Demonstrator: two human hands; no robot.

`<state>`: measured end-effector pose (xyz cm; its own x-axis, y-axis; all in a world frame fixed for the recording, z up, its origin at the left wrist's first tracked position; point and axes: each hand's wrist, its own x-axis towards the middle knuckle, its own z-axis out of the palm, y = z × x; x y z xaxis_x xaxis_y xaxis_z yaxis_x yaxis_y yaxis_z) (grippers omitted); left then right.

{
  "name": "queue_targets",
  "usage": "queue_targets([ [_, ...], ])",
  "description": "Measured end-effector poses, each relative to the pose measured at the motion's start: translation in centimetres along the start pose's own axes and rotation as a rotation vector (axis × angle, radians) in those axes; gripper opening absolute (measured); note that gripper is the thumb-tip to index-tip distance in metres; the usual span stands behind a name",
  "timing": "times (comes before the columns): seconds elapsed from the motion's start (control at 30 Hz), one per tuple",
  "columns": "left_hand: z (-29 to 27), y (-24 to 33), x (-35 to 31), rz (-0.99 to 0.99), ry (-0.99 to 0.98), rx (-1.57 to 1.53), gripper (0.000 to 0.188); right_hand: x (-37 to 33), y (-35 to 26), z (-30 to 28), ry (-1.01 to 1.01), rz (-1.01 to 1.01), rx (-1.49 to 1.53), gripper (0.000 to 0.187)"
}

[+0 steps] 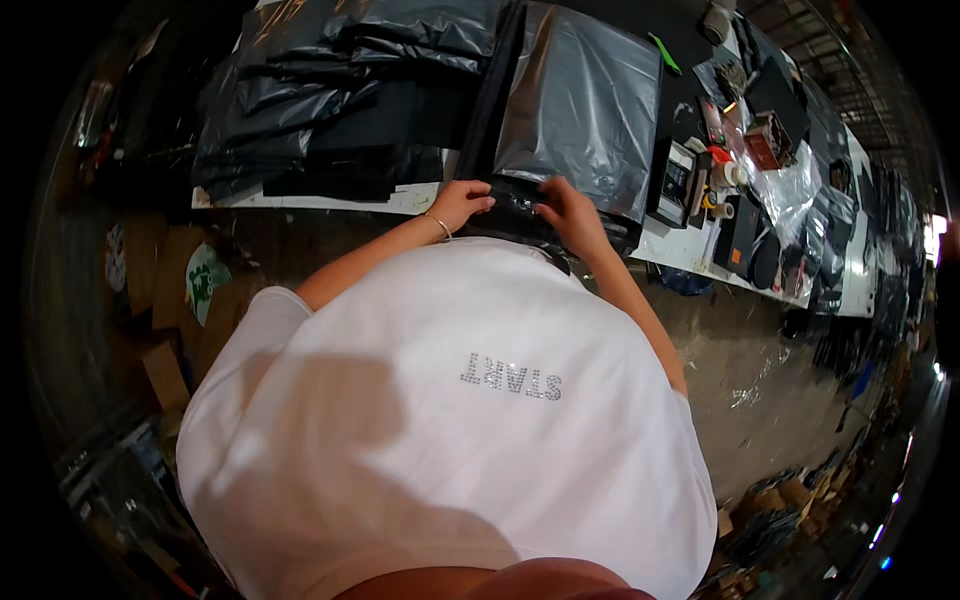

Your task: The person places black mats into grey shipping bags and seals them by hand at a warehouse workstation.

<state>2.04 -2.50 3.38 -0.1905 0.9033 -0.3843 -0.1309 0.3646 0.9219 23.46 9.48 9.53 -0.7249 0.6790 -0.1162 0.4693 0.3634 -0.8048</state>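
Note:
A shiny dark grey plastic sheet or bag lies flat on a dark stack at the table's near edge. In front of it, black plastic is bunched between my two hands. My left hand, with a bracelet at the wrist, pinches the left part of this plastic. On its right part my right hand is closed, thumb and fingers drawn together. The exact edge under the fingertips is too small and dark to make out.
Crumpled black plastic sheets cover the table on the left. To the right lie an open box, tape rolls, a red box, clear plastic and a green-handled tool. Cartons stand on the floor at left.

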Motion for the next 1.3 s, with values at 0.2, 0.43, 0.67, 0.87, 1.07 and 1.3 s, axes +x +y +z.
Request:
queue_targets([
  [0.2,-1.4,-1.4,1.7,0.047,-0.16,0.019,0.012,5.5,-1.8,4.8,-0.12,-0.268,-0.315,0.02],
  [0.43,-3.2,-4.5,0.8,-0.381,-0.071,-0.336,0.011,-7.4,7.7,-2.7,-0.224,0.513,0.75,0.018],
  [0.67,-4.2,1.8,1.7,0.425,0.146,1.108,0.069,-32.5,23.5,-9.3,-0.37,1.213,-0.719,0.048],
  [0.87,-2.4,3.2,6.4,1.007,-0.127,1.64,0.078,-9.8,11.8,-9.1,0.302,-0.018,-1.013,0.082],
  [1.07,-3.8,2.1,6.5,0.848,-0.367,1.39,0.061,-5.3,14.0,-9.4,-0.016,-0.237,-0.781,0.071],
  [1.3,-1.1,2.7,10.1,0.074,0.472,0.944,0.032,-0.2,16.6,-9.5,0.284,0.382,-0.04,0.029],
])
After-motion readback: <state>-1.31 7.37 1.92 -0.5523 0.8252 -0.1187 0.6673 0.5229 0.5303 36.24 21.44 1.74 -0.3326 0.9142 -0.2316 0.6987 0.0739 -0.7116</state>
